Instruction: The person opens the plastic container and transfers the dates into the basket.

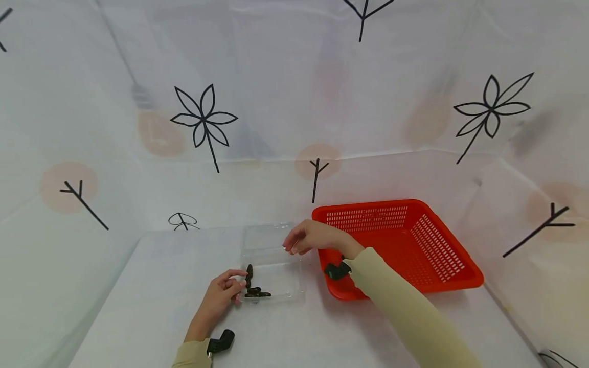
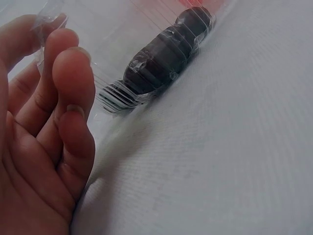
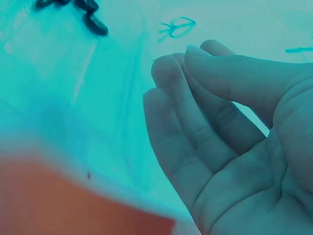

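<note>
A clear plastic box (image 1: 280, 278) with its hinged lid (image 1: 264, 239) laid back stands on the white surface. Along its left and near sides lie several dark, shiny oblong pieces (image 1: 249, 276), which look like dates; through the ribbed wall the left wrist view shows dark pieces (image 2: 159, 58) up close. My left hand (image 1: 225, 290) grips the box's left wall, thumb and fingers at the rim. Above the lid's right edge is my right hand (image 1: 317, 237), palm turned down. Its fingers (image 3: 168, 125) are loosely bent, the thumb close to the fingertips, and nothing shows between them.
A red slotted plastic basket (image 1: 405, 245) stands to the right of the box, under my right wrist. A white sheet (image 1: 276, 61) with plant drawings hangs behind and at both sides. Each wrist carries a small black camera (image 1: 337, 271).
</note>
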`<state>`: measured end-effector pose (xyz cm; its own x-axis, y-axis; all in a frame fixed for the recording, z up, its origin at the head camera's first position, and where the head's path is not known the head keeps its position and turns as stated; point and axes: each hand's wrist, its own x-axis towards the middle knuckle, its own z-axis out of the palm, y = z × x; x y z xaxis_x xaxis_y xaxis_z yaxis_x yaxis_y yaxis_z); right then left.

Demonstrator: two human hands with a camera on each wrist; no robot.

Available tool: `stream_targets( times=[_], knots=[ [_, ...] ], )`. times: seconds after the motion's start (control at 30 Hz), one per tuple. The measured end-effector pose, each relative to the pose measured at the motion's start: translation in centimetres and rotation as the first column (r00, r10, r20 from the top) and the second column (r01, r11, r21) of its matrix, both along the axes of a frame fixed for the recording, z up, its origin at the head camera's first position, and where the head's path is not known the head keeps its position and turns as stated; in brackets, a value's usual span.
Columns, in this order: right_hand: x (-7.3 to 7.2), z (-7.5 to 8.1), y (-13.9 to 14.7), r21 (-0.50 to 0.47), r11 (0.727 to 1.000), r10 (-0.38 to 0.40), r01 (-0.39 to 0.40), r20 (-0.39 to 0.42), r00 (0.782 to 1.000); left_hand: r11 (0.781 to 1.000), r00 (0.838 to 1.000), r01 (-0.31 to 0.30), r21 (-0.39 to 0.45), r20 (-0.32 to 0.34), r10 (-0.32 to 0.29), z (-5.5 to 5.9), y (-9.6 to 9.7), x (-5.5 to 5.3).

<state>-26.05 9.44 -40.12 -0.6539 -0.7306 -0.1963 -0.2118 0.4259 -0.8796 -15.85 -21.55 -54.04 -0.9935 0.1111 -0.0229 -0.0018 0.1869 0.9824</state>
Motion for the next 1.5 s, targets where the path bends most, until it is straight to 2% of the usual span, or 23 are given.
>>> stream_targets(
  times=[0.2,0.47,0.57,0.73,0.87,1.0,1.23,1.5],
  knots=[
    [-0.4,-0.8,-3.5,0.024,0.999,0.029,-0.03,0.041,0.999,1.0,1.0,-0.006,-0.003,0.001,0.006,0.2,0.0,-0.1],
    [-0.4,-3.2,-6.7,0.089,0.993,0.067,-0.076,0.094,0.993,1.0,1.0,-0.008,-0.003,0.029,0.008,0.2,0.1,0.0],
    [0.1,-4.0,-7.6,0.144,0.984,0.093,-0.109,0.113,0.989,1.0,1.0,-0.002,0.004,0.028,0.002,0.1,0.1,0.0],
    [0.9,-5.1,-8.9,0.248,0.953,0.149,-0.174,0.118,0.982,1.0,1.0,-0.002,0.015,0.025,0.002,0.2,0.1,0.1],
    [1.6,-5.5,-9.6,0.285,0.935,0.185,-0.21,0.111,0.976,1.0,1.0,0.002,0.013,-0.003,-0.002,0.2,0.0,0.2],
    [2.1,-5.8,-10.0,0.294,0.934,0.18,-0.203,0.106,0.978,1.0,1.0,0.003,0.019,-0.019,-0.003,-0.1,-0.1,0.2],
    [2.6,-6.5,-10.3,0.321,0.928,0.171,-0.189,0.085,0.982,1.0,1.0,0.006,0.022,-0.009,-0.006,-0.3,0.0,0.0],
    [2.7,-6.7,-10.3,0.306,0.928,0.181,-0.212,0.128,0.975,1.0,1.0,-0.013,-0.002,-0.004,0.013,-0.2,0.1,0.1]
  ],
)
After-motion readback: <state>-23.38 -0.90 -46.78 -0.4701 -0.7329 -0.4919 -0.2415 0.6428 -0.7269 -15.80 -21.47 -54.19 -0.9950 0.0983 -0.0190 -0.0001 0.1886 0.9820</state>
